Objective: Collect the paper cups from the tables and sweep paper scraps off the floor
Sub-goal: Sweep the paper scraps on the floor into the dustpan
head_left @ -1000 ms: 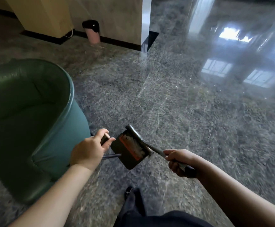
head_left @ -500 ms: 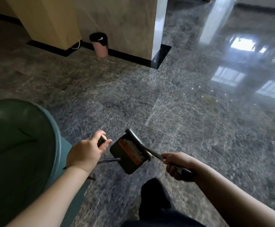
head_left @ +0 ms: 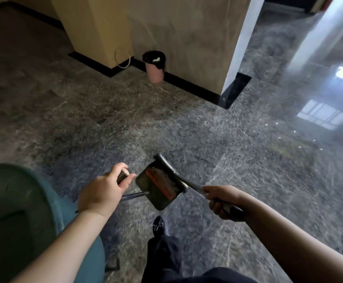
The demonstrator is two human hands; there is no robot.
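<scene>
**Scraps in the pan, bin not reached yet**

Sweeping looks largely done, judging from this view: pale paper scraps (head_left: 167, 183) already lie in the dustpan (head_left: 158, 187), and I see no loose scraps on the floor (head_left: 227, 160) around me. No paper cups or tables in view, so I can't tell how that part stands. What's left, I'd guess: emptying the pan, probably into the pink bin (head_left: 154, 66) standing against the wall well ahead.

My left hand (head_left: 103, 193) is wrapped around the dustpan's handle (head_left: 123, 176), thumb near its wooden tip. My right hand (head_left: 221, 201) is clamped on the brush handle (head_left: 195, 187), with the brush head (head_left: 167, 162) resting against the pan's far edge. The scraps sit between my two hands, touching neither. A green armchair (head_left: 23, 211) is just beside my left arm.
</scene>
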